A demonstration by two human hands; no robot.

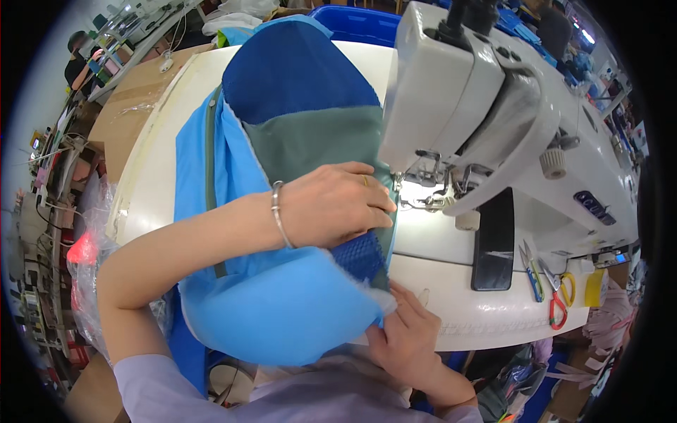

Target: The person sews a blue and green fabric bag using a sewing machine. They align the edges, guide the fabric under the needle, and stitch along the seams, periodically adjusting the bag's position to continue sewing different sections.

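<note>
A large sewn piece of light blue fabric (261, 307) with dark blue mesh (296, 74) and grey-green panels (317, 141) lies over the white sewing table, left of the needle. My left hand (337, 204), with a bracelet at the wrist, rests flat on the grey-green panel, its fingertips near the right edge by the presser foot (427, 202). Nearer to me, my right hand (409, 335) pinches the fabric's lower corner between thumb and fingers. The white sewing machine (451, 92) stands at the right, its lamp lighting the needle area.
Right of the needle, a black rectangular plate (493, 243) lies on the table (451, 303). Thread snips (532, 271), red-and-yellow-handled scissors (557, 299) and a yellow tape roll (596, 287) sit near the right edge. A blue crate (356, 25) is behind; cardboard (141, 92) borders the left.
</note>
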